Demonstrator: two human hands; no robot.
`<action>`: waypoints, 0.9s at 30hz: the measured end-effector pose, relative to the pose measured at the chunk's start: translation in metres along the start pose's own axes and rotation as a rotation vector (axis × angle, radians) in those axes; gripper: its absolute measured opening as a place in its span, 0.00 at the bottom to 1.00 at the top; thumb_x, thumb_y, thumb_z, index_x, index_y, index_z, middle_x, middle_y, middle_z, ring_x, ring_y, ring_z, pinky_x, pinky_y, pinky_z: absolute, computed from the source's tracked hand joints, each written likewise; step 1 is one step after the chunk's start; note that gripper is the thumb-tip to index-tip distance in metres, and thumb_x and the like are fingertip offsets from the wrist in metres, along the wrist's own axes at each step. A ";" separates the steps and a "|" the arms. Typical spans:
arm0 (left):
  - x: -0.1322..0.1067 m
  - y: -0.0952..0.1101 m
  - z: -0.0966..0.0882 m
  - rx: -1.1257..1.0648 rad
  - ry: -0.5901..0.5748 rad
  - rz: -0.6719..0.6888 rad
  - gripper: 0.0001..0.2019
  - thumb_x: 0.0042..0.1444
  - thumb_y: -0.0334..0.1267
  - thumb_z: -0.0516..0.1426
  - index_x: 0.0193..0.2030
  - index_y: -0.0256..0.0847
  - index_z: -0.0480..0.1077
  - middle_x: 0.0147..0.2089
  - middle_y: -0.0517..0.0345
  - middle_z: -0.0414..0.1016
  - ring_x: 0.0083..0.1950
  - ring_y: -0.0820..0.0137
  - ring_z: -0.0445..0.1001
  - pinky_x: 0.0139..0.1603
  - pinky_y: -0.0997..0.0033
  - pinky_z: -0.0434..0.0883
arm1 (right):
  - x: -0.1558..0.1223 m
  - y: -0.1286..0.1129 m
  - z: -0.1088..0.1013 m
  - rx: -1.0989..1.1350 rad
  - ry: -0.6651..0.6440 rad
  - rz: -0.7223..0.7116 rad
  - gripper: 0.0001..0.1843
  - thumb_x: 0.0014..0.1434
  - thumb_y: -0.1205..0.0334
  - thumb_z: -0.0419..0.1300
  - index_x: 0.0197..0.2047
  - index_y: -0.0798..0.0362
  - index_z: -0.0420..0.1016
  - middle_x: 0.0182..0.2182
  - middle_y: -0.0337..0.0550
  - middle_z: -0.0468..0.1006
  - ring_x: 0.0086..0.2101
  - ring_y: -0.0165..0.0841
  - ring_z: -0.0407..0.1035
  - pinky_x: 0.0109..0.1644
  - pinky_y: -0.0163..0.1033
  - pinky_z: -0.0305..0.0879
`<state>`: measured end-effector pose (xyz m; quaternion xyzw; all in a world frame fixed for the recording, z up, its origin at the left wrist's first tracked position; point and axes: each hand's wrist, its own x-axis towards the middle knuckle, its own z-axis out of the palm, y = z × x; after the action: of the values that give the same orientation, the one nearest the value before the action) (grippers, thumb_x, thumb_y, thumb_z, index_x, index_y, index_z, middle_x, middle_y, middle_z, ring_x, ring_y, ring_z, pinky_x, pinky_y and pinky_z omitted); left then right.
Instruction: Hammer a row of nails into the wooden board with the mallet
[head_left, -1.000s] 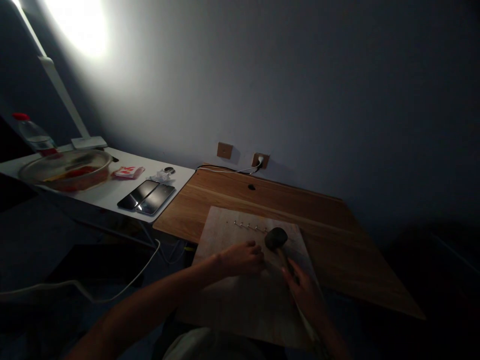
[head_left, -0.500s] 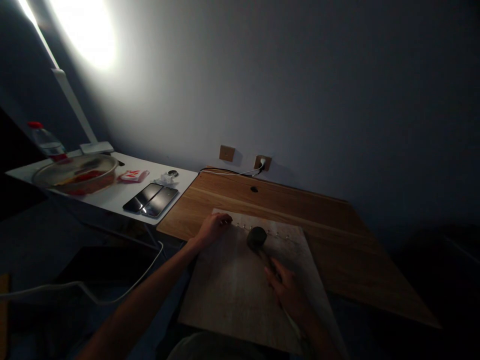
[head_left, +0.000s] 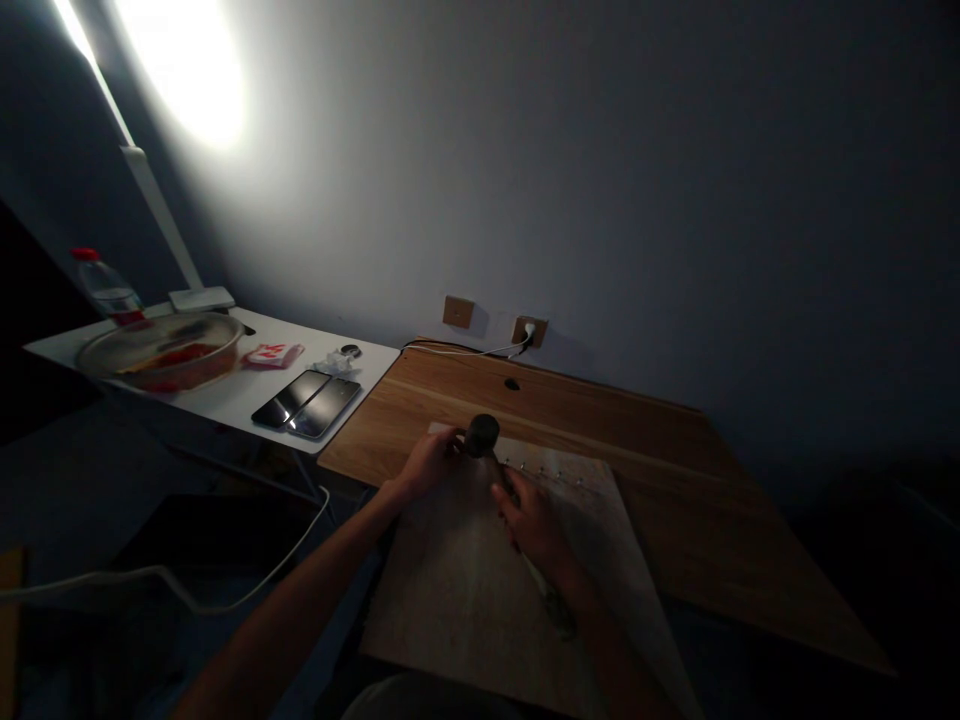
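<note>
My right hand (head_left: 531,520) is wrapped around the handle of a mallet (head_left: 482,436) with a round, dark head. The mallet's head is right beside the fingertips of my left hand (head_left: 433,460) and partly covers them. My left fingers are pinched together near the far left corner of a pale wooden board (head_left: 465,590), at the left end of a row of nails. A small shiny nail showed at those fingertips a moment ago; the mallet now hides it. Several nails (head_left: 541,470) stand upright in the board to the right, in a line.
Beneath the board's far part is a brown wooden desk (head_left: 600,410) against the wall. At left, a white table (head_left: 225,400) bears two phones (head_left: 324,407), a red-and-white packet (head_left: 274,355), a large clear bowl (head_left: 161,350), a bottle (head_left: 110,290) and a lamp (head_left: 157,200).
The mallet in my right hand has moved left along the nail row, up to my left fingertips. My left hand stays at the row's left end. The view has shifted slightly.
</note>
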<state>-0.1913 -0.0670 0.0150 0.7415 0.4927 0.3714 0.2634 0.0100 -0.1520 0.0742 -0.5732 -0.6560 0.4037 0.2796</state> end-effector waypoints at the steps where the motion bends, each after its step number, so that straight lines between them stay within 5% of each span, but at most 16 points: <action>1: 0.000 -0.001 0.000 0.004 0.009 -0.008 0.21 0.51 0.24 0.57 0.54 0.36 0.74 0.39 0.54 0.81 0.35 0.70 0.77 0.39 0.73 0.71 | 0.003 -0.002 0.002 -0.039 0.003 -0.007 0.22 0.65 0.51 0.49 0.53 0.54 0.73 0.25 0.35 0.71 0.15 0.27 0.63 0.20 0.34 0.57; 8: -0.002 -0.010 0.002 0.024 0.044 -0.017 0.24 0.53 0.27 0.61 0.59 0.36 0.70 0.42 0.50 0.82 0.39 0.66 0.79 0.41 0.69 0.73 | 0.008 0.000 0.012 -0.159 0.049 -0.066 0.20 0.65 0.53 0.50 0.52 0.54 0.76 0.27 0.43 0.77 0.27 0.37 0.73 0.30 0.37 0.63; 13: -0.001 -0.007 0.002 0.039 0.016 -0.002 0.26 0.53 0.25 0.59 0.60 0.37 0.69 0.43 0.52 0.80 0.40 0.66 0.78 0.43 0.68 0.74 | 0.007 0.005 0.009 -0.106 0.017 -0.008 0.21 0.64 0.51 0.51 0.51 0.53 0.77 0.28 0.42 0.77 0.20 0.32 0.68 0.24 0.36 0.60; 16: -0.009 0.002 -0.003 0.133 0.031 0.082 0.24 0.53 0.26 0.59 0.58 0.38 0.70 0.52 0.48 0.77 0.51 0.62 0.76 0.55 0.61 0.73 | -0.006 0.015 0.008 0.073 0.031 0.052 0.29 0.62 0.46 0.53 0.60 0.53 0.70 0.28 0.40 0.77 0.16 0.28 0.63 0.19 0.35 0.58; 19: -0.034 0.010 -0.014 0.271 0.033 0.151 0.22 0.56 0.32 0.61 0.59 0.42 0.70 0.57 0.48 0.73 0.61 0.56 0.69 0.65 0.51 0.67 | -0.034 0.030 0.007 0.327 0.115 0.135 0.44 0.58 0.40 0.57 0.72 0.51 0.52 0.29 0.36 0.76 0.13 0.26 0.58 0.15 0.33 0.54; 22: -0.072 0.009 -0.025 0.310 0.020 0.119 0.19 0.58 0.33 0.59 0.57 0.44 0.71 0.59 0.48 0.72 0.61 0.57 0.70 0.63 0.50 0.69 | -0.072 0.046 0.003 0.465 0.321 0.252 0.48 0.57 0.34 0.57 0.73 0.45 0.48 0.27 0.33 0.73 0.14 0.27 0.60 0.15 0.33 0.57; 24: -0.097 0.005 -0.030 0.296 0.037 0.089 0.16 0.60 0.35 0.57 0.55 0.44 0.73 0.58 0.48 0.72 0.59 0.57 0.72 0.62 0.52 0.71 | -0.092 0.056 -0.001 0.454 0.423 0.296 0.45 0.59 0.32 0.54 0.73 0.42 0.50 0.31 0.37 0.76 0.20 0.32 0.68 0.20 0.36 0.65; 27: -0.126 0.000 -0.037 0.250 0.124 0.036 0.14 0.61 0.37 0.55 0.52 0.44 0.75 0.55 0.48 0.74 0.56 0.59 0.75 0.57 0.56 0.75 | -0.106 0.071 -0.007 0.291 0.516 0.228 0.40 0.59 0.29 0.51 0.65 0.45 0.67 0.48 0.48 0.80 0.42 0.43 0.77 0.42 0.44 0.75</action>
<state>-0.2516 -0.1832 0.0005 0.7530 0.5371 0.3570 0.1309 0.0730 -0.2525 0.0283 -0.6805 -0.4302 0.3635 0.4688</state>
